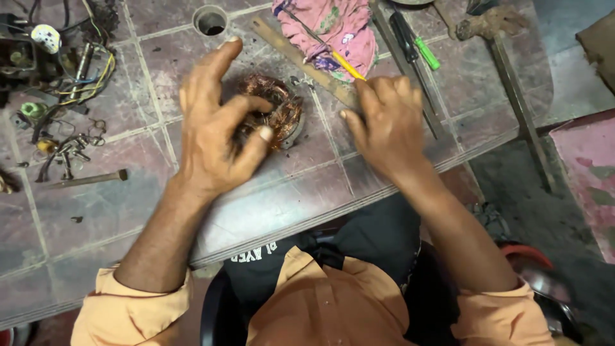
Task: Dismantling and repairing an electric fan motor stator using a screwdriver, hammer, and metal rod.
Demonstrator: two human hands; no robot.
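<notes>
The left hand [214, 128] grips the copper-wound stator [272, 115] on the table [115, 205] while, just right of it, the right hand [384, 125], fingers curled, seemingly pinches a yellow pencil [349, 66], so winding work needs a steady hold.

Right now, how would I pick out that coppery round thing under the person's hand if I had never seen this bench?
Start at the tiled worktop and find the round hole near its far edge. Just this side of it, under the left hand, sits the motor stator. It is the only ring-shaped part there, wound with shiny copper wire, unlike the flat tools and pink cloth nearby.
</notes>
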